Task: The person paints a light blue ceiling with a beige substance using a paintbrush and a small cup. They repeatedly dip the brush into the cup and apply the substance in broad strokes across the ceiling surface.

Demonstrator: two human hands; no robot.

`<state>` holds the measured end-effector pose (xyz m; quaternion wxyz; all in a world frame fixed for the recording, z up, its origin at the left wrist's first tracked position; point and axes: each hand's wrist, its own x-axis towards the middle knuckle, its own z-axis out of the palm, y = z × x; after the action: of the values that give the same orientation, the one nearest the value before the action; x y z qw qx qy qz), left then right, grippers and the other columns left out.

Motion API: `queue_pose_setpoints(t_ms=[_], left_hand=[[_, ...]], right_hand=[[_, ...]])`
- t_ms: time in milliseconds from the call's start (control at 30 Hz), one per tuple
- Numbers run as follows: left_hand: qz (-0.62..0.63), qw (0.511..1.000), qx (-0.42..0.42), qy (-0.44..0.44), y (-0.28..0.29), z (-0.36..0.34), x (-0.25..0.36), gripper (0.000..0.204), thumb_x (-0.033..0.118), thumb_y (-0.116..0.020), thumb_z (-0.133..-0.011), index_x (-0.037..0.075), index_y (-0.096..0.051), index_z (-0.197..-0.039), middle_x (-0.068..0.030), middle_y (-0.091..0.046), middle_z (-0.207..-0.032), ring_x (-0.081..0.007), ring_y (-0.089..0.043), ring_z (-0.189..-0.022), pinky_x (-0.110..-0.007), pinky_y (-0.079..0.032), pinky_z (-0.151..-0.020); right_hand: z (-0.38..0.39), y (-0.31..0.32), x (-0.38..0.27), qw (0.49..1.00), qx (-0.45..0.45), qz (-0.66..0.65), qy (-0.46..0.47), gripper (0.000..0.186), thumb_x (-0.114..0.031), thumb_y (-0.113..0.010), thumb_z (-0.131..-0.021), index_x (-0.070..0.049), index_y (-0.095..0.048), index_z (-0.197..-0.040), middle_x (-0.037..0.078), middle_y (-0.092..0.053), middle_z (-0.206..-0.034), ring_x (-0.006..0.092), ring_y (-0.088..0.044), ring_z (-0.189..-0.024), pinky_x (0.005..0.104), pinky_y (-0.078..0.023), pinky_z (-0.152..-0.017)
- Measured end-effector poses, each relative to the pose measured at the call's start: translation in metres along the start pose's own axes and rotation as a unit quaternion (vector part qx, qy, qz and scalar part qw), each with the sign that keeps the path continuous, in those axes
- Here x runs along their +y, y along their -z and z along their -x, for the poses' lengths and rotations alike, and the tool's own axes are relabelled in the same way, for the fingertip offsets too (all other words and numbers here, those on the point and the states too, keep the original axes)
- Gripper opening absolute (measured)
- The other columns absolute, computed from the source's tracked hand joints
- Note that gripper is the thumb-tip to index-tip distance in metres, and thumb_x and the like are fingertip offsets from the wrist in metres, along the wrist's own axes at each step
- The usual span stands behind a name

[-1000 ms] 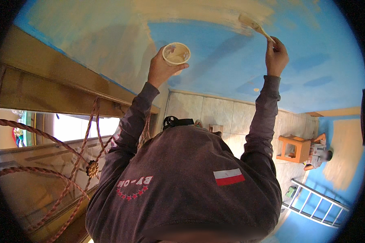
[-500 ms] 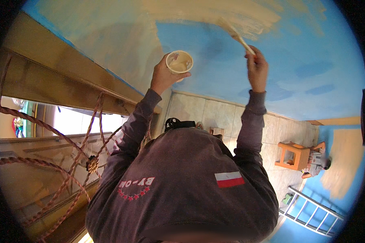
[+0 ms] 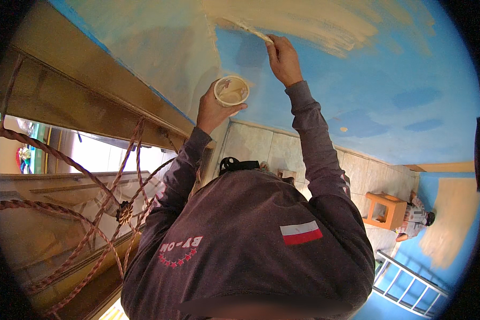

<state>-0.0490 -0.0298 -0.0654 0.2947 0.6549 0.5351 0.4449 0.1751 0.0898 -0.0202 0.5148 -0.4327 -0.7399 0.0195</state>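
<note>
My left hand [image 3: 210,112] is closed round a small white tub [image 3: 232,92] with cream paint inside, held upright in front of the wall. In my right hand [image 3: 286,58] is a paintbrush [image 3: 250,31], gripped by its pale handle. Its bristle end points up and left and lies against the wall, or very close to it, at the border of cream and blue. The wall [image 3: 330,80] is blue below and to the right, with streaky cream paint across the top and left.
At left stand a brown door frame [image 3: 90,101] and twisted metal grille bars [image 3: 64,154]. Tiles [image 3: 282,144] line the lower wall. Farther right are an orange wooden stool [image 3: 386,210], another person [image 3: 415,218] beside a partly cream wall, and a metal ladder [image 3: 410,285].
My right hand has swept left and upward with the brush, along the cream border. The left hand with the tub has shifted slightly down and left.
</note>
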Motion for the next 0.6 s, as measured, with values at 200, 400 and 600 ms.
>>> queue_pose_setpoints(t_ms=[200,400,600], left_hand=[[0.000,1.000,0.005,0.004,0.005,0.004,-0.004,0.082,0.031,-0.098,-0.063,0.001,-0.057,-0.127,-0.0155,-0.069,-0.122,-0.0251,-0.068,-0.113,-0.037,-0.054,-0.098],[-0.004,1.000,0.010,-0.008,0.007,0.007,-0.007,0.081,0.029,-0.098,-0.063,0.001,-0.057,-0.127,-0.0145,-0.070,-0.122,-0.0243,-0.068,-0.112,-0.038,-0.054,-0.096],[0.010,1.000,0.009,0.005,0.008,0.011,-0.003,0.078,0.023,-0.098,-0.063,0.001,-0.059,-0.126,-0.0142,-0.069,-0.121,-0.0244,-0.067,-0.112,-0.037,-0.054,-0.097]], right_hand=[[0.004,-0.022,0.010,0.999,-0.017,-0.043,-0.025,0.022,-0.012,-0.066,-0.095,-0.003,-0.069,-0.115,0.016,-0.065,-0.095,0.0268,-0.064,-0.077,0.0367,-0.054,-0.070],[0.003,-0.048,0.010,0.997,-0.031,-0.031,-0.065,0.024,-0.012,-0.069,-0.093,-0.005,-0.071,-0.115,0.018,-0.073,-0.095,0.0270,-0.071,-0.078,0.0358,-0.057,-0.072],[-0.009,-0.062,-0.007,0.993,-0.029,-0.081,-0.087,0.025,-0.014,-0.061,-0.090,-0.006,-0.072,-0.111,0.023,-0.070,-0.093,0.0428,-0.068,-0.085,0.0491,-0.055,-0.077]])
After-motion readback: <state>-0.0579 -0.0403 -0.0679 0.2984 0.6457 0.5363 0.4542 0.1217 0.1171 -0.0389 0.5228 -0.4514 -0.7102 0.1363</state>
